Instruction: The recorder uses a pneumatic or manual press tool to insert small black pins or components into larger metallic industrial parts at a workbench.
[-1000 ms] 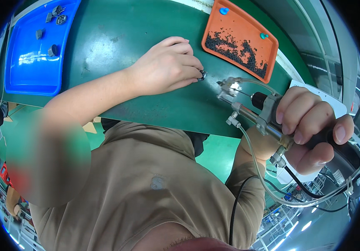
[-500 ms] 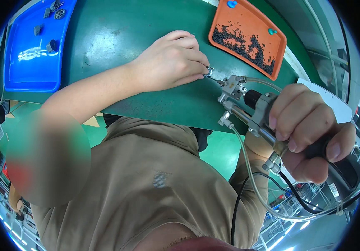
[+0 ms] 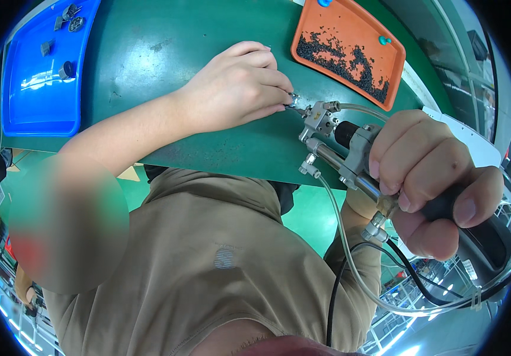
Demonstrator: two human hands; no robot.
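Metal gleams at right of frame, where a hose-fed hand tool (image 3: 356,153) sits wrapped in the right hand (image 3: 430,178), its long axis slanting from lower right to upper left, tip toward a small shiny part (image 3: 292,99) pinched by the left hand (image 3: 237,89) at upper centre, above a green tabletop (image 3: 148,77). Black pieces (image 3: 332,61) lie scattered in an orange tray (image 3: 389,62), upper right.

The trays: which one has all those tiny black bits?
The orange tray at right holds the black bits; the blue tray at left holds bigger grey parts.
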